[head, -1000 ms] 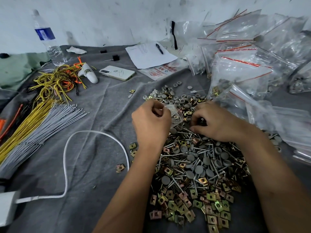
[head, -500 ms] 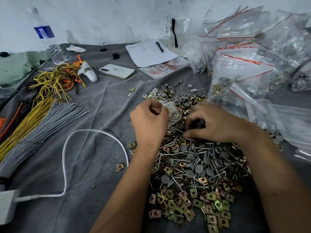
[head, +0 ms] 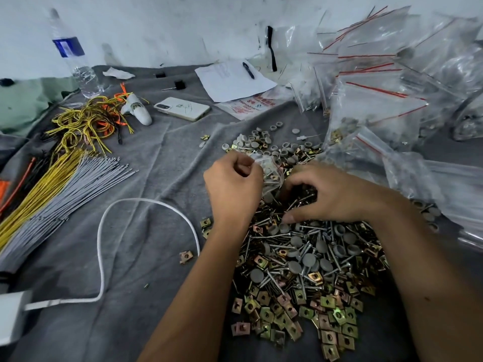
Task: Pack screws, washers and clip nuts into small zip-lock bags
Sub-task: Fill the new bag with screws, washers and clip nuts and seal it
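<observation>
Left hand (head: 234,185), frame centre: fingers curled, pinching a small zip-lock bag (head: 269,171) by its mouth; a few parts lie inside it. Right hand (head: 326,198), just right of the bag: fingers curled down into the heap of screws (head: 295,246); whether it grips any cannot be told. Clip nuts (head: 300,314), lower centre. Grey washers (head: 264,142), above the hands. Filled bags (head: 379,105), upper right.

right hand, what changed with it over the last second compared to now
The right hand has curled tighter over the pile of screws, its fingers digging in near the small zip-lock bag, apparently gathering pieces. The left hand still pinches that bag open in the same spot. The phone and the white cable lie as before.
</observation>
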Motion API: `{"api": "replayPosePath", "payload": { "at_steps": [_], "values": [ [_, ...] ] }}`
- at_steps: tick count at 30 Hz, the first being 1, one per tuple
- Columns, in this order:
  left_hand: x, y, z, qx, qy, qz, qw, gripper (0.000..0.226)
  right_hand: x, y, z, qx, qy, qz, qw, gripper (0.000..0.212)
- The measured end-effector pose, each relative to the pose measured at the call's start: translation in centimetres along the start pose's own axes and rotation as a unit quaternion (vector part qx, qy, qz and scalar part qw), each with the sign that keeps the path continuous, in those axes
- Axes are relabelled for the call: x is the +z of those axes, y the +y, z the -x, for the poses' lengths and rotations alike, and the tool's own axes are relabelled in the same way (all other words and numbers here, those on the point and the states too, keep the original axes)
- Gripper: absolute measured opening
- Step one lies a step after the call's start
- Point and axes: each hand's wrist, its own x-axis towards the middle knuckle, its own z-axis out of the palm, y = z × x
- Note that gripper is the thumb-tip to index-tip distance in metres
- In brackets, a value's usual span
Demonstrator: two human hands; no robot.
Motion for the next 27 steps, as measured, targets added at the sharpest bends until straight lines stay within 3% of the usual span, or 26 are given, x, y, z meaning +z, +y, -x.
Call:
{"api": "replayPosePath", "payload": {
  "at_steps": [3, 6, 11, 17, 20, 27],
  "values": [
    [0.0, 0.0, 0.0, -0.003, 0.000, -0.002, 1.000, 0.016, -0.1, 0.1, -0.1, -0.003, -0.024, -0.003, 1.000, 0.013],
    [0.1, -0.1, -0.1, 0.006, 0.005, -0.004, 1.000, 0.014, 0.0, 0.2, -0.3, -0.007, -0.019, -0.013, 1.000, 0.009],
    [0.2, -0.2, -0.1, 0.013, 0.002, 0.000, 1.000, 0.015, 0.0, 0.6, -0.3, -0.005, 0.085, -0.088, 0.992, 0.005],
    [0.3, -0.1, -0.1, 0.012, -0.001, 0.003, 1.000, 0.015, 0.1, 0.7, -0.8, -0.022, 0.235, -0.162, 0.958, 0.004],
    [0.3, -0.1, 0.0, 0.015, -0.006, 0.006, 1.000, 0.016, 0.3, 0.4, -0.9, -0.043, 0.288, -0.152, 0.945, 0.009],
    [0.4, 0.2, 0.1, 0.022, -0.041, 0.021, 0.999, 0.011, 1.2, -0.8, -1.3, -0.112, 0.321, -0.062, 0.938, 0.016]
  ]
}}
